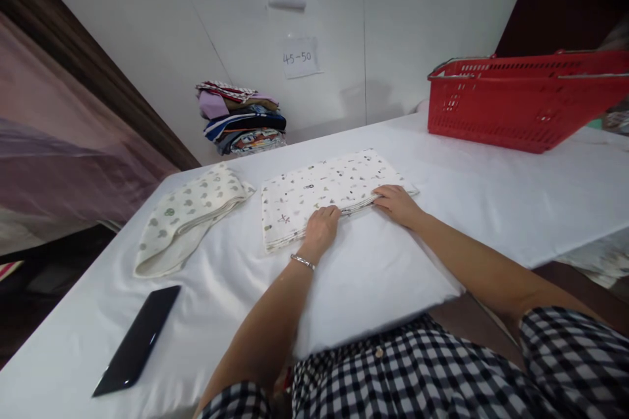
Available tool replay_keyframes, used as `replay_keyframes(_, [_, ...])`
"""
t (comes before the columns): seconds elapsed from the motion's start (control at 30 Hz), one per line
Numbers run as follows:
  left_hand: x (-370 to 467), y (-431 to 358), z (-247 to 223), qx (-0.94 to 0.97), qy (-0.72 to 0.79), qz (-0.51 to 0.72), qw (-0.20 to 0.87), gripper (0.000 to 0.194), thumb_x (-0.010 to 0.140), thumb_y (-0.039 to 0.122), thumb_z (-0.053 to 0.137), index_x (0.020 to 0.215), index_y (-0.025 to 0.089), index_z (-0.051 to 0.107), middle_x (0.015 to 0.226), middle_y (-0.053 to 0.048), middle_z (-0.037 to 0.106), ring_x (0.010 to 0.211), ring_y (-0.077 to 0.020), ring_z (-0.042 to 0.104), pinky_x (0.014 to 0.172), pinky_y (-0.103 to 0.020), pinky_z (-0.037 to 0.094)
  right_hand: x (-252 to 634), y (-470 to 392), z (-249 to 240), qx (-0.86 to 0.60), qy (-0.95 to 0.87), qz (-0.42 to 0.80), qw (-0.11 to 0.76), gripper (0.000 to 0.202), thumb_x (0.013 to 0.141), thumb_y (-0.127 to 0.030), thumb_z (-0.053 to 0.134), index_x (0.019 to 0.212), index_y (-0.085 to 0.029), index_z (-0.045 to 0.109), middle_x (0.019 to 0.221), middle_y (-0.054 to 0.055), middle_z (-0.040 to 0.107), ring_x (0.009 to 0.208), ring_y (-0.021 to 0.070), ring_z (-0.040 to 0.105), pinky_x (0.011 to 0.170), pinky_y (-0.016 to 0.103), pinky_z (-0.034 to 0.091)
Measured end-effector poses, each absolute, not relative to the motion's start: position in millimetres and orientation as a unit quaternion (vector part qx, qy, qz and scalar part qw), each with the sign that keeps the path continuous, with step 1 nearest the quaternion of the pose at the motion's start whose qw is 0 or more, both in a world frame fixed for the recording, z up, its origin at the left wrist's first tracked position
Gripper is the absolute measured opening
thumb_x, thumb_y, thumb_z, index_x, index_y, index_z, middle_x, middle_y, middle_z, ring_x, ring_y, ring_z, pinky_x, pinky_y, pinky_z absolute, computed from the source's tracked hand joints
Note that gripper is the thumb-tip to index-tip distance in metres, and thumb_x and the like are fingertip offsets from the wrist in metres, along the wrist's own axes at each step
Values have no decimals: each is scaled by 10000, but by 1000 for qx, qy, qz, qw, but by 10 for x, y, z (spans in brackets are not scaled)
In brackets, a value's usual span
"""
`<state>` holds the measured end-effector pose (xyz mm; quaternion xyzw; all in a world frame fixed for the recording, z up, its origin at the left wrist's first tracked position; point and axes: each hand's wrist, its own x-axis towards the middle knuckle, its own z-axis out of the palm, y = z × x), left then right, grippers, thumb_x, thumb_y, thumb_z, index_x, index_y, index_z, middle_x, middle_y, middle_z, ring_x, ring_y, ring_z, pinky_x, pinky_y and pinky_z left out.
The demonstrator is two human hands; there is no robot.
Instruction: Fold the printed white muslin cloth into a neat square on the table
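A folded white cloth with small dark and green prints [329,186] lies flat in the middle of the table. My left hand [323,226], with a silver bracelet at the wrist, is at its near edge, fingers bent together on the fabric. Further right, my right hand [397,204] grips the same near edge close to the cloth's right corner, its thumb under or beside the layers. Several layers show along that edge. To the left lies a second, loosely folded white cloth with grey-green prints [194,209], touched by neither hand.
A black phone-like slab [137,340] lies at the left on the white-covered table [221,314]. A red basket [511,105] stands at the back right. Stacked folded clothes [243,119] are beyond the back edge, by the wall.
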<state>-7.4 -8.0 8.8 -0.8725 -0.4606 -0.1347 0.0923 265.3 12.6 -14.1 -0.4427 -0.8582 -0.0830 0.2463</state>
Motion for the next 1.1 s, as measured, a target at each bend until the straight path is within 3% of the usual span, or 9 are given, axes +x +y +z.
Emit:
replay_keyframes(0.13, [-74, -99, 100, -880, -446, -138, 88, 268, 921, 119, 446, 1049, 242, 646, 1303, -68, 574, 1063, -224, 567, 837, -355, 459, 2630, 149, -153, -445, -857, -78, 248, 250, 904, -181, 480, 875, -236, 722, 1208, 84, 634, 1165, 265, 513, 938, 452, 392])
replay_keyframes(0.33, [-84, -131, 131, -885, -436, -143, 81, 234, 948, 202, 444, 1085, 224, 632, 1316, -85, 566, 1111, -230, 550, 875, -364, 446, 2648, 162, -175, -427, -860, -58, 273, 259, 905, -174, 461, 849, -224, 709, 1177, 81, 652, 1169, 258, 522, 960, 464, 404])
replay_keyframes(0.73, [-75, -125, 134, -877, -455, -137, 73, 223, 949, 198, 444, 1066, 212, 633, 1317, -80, 567, 1134, -221, 541, 891, -354, 438, 2688, 157, -175, -427, -859, -43, 280, 279, 917, -226, 461, 844, -228, 731, 1184, 83, 657, 1163, 271, 537, 966, 475, 419])
replay_keyframes(0.97, [-46, -118, 88, -871, -461, -114, 129, 241, 946, 192, 441, 847, 192, 661, 1280, -67, 587, 1081, -238, 542, 820, -364, 435, 2674, 124, -143, -441, -862, -58, 242, 266, 916, -205, 471, 902, -223, 736, 1253, 84, 624, 1213, 282, 501, 972, 476, 412])
replay_keyframes(1.1, [-15, -103, 65, -874, -451, -103, 152, 234, 928, 137, 432, 815, 175, 634, 1263, -85, 589, 1076, -251, 534, 796, -372, 433, 2656, 121, -129, -448, -864, -65, 219, 272, 909, -167, 462, 895, -215, 730, 1271, 82, 614, 1237, 286, 481, 966, 471, 413])
